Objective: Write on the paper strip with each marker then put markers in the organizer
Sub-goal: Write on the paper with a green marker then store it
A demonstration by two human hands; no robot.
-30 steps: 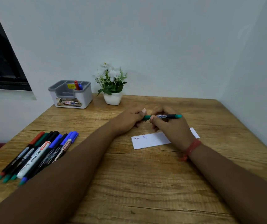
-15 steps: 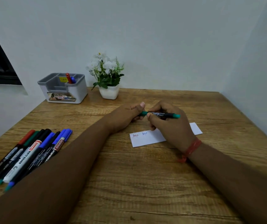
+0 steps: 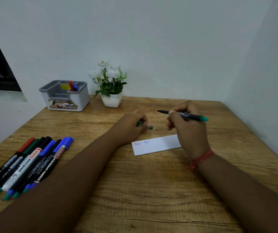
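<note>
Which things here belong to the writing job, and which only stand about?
Job:
green marker in right hand
its cap in left hand
paper strip
marker pile
organizer

Standing about:
flower pot

Left hand (image 3: 131,125) curled into a loose fist low down, right hand (image 3: 187,125) raised in a pinching grip.

Markers (image 3: 34,163) read "WHITE BOARD", "PERMANENT MARKER", "Kores".

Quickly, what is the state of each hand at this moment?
Left hand: closed on the green cap.
Right hand: closed on the uncapped green marker, above the paper strip.
</note>
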